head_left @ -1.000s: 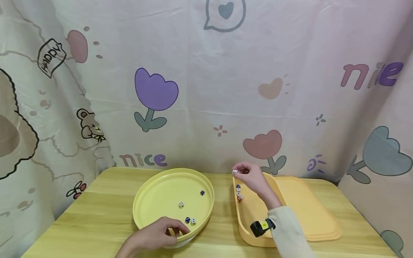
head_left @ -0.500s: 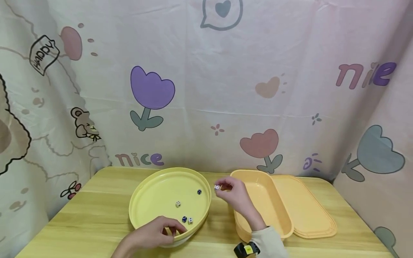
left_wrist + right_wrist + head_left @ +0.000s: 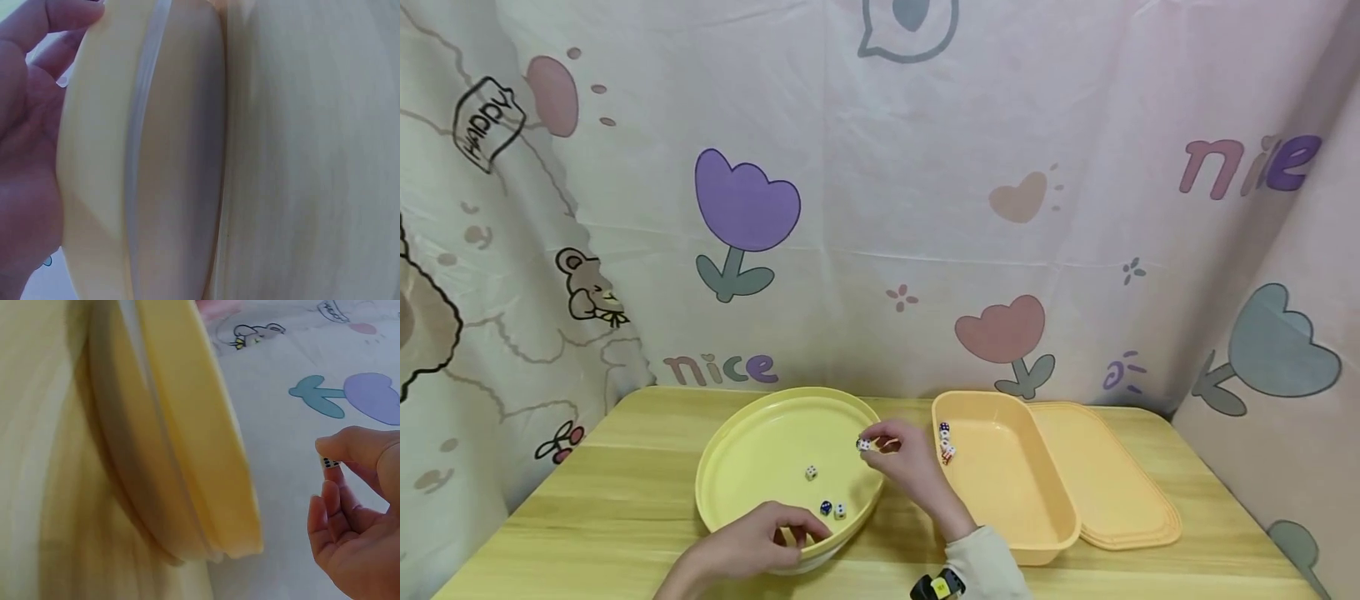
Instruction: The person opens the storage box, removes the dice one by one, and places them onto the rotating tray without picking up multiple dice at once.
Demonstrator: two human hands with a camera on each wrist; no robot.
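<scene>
My right hand [image 3: 910, 467] pinches a white die [image 3: 864, 445] between thumb and fingertips at the right side of a round yellow tray [image 3: 752, 442]. Black pips show on this die [image 3: 329, 463] in the right wrist view. Inside the tray lie a white die [image 3: 811, 472], and nearer the front a blue die [image 3: 826, 507] beside another white die [image 3: 840, 511]. The far-right blue die is mostly hidden by the right fingertips and held die. My left hand [image 3: 760, 540] holds the tray's front rim, fingers curled over it; the rim [image 3: 100, 156] covers part of them.
Right of the tray stands an orange rectangular box [image 3: 1011, 492], with several blue, white and red dice [image 3: 948, 451] in a row along its left wall. Its flat lid [image 3: 1112, 483] lies beside it on the wooden table [image 3: 595, 492]. A printed curtain [image 3: 865, 167] hangs behind.
My right hand has moved left and down from the box to the tray's right edge, carrying the white die. My left hand stays at the front rim.
</scene>
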